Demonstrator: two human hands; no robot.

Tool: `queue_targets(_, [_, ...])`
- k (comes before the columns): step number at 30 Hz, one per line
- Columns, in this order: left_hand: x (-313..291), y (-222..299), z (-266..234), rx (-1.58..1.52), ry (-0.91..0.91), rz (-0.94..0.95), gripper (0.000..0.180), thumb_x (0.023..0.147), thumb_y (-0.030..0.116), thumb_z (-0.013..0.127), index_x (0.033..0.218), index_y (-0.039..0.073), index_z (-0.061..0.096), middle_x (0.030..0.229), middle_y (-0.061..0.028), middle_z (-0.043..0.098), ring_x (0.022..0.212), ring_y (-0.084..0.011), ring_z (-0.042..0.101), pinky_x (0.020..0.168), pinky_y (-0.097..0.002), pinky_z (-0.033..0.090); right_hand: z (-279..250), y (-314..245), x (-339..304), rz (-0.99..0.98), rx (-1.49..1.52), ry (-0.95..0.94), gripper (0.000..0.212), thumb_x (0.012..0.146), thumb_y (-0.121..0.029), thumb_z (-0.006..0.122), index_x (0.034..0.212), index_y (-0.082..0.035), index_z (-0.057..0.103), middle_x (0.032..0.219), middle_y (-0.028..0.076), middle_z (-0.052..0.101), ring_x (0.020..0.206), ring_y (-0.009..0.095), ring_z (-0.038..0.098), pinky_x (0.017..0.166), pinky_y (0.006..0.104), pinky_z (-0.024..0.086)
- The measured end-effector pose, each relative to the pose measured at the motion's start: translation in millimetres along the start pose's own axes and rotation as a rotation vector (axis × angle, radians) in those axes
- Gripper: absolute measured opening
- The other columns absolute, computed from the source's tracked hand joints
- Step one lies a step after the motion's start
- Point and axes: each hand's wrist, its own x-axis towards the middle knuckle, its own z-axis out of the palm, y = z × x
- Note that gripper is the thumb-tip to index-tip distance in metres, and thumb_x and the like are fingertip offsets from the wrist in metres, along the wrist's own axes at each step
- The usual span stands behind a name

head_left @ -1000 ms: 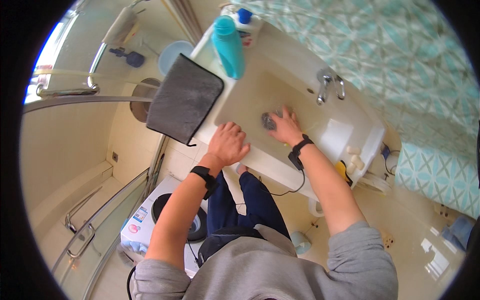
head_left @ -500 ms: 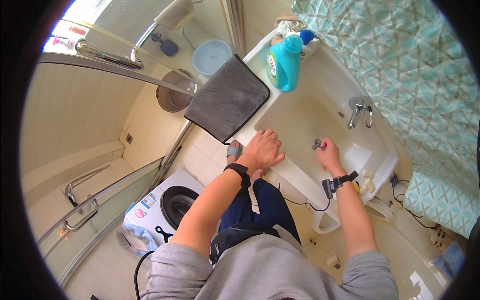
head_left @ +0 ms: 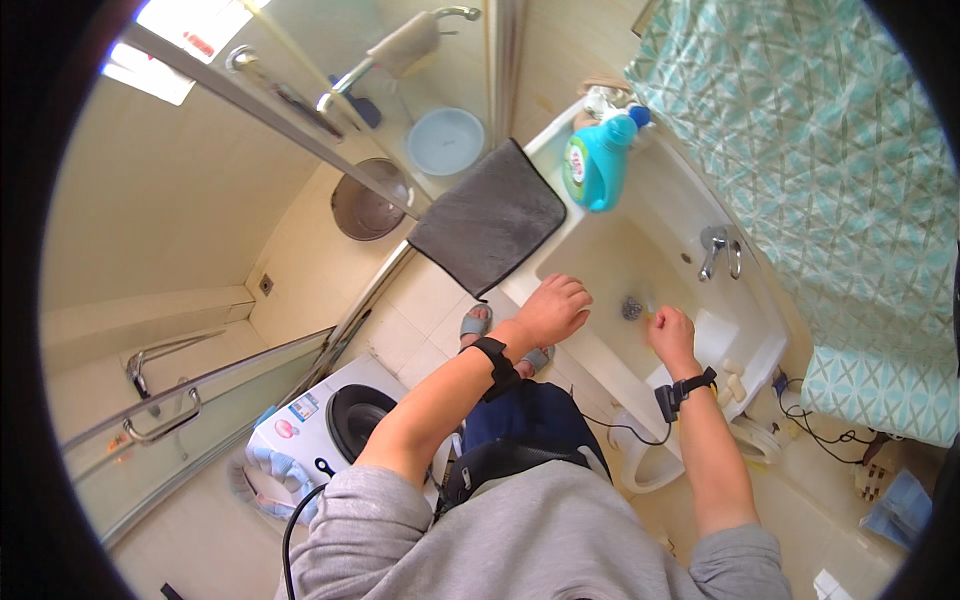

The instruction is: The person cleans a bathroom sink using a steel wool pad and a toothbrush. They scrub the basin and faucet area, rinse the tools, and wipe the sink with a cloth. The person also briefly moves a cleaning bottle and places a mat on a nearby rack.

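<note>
Small dark-grey object (head_left: 632, 307) in the pale basin (head_left: 640, 235), seen from the head, between the two hands! The right hand (head_left: 674, 336) is curled closed just beside it; whether anything is held cannot be told. The left hand (head_left: 557, 308) is poised at the near rim (head_left: 598, 362), loosely open, nothing visibly gripped.

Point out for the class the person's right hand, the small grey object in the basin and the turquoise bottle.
Right hand (head_left: 673, 336): head view, middle of the hand.
Small grey object (head_left: 632, 308): head view, middle of its top.
Turquoise bottle (head_left: 599, 170): head view, middle of its body.
</note>
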Motion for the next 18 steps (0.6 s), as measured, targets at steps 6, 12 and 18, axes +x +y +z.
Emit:
queue_targets(6, [-14,-19,-94,0.396,0.398,-0.098,0.015,0.083,0.018,0.08,0.092,0.014,0.069,0.09,-0.0063,0.064,0.097,-0.0311,0.064,0.088,-0.0448,0.048,-24,-13,-25,-0.112,0.201,0.249,0.054,0.088,-0.011,0.072,0.141,-0.006,0.061,0.131,0.021,0.067,0.109,0.037,0.071,0.095,0.0447,0.058])
queue_targets(12, [-15,-117,-181,0.435,0.242,-0.743,0.045,0.092,0.036,0.079,0.12,0.002,0.073,0.125,-0.0226,0.071,0.12,-0.0435,0.064,0.103,-0.0503,0.05,-52,-36,-55,-0.018,0.371,0.219,0.054,0.089,-0.01,0.073,0.141,-0.007,0.06,0.123,0.021,0.069,0.108,0.033,0.07,0.087,0.0412,0.06])
queue_targets(18, [-10,-140,-214,0.136,-0.216,-0.742,0.052,0.094,0.039,0.075,0.127,-0.001,0.069,0.123,-0.026,0.072,0.114,-0.044,0.068,0.098,-0.0494,0.054,-62,-65,-75,-0.035,0.342,0.226,0.056,0.09,-0.012,0.073,0.143,-0.006,0.058,0.129,0.02,0.065,0.096,0.03,0.072,0.084,0.0393,0.059])
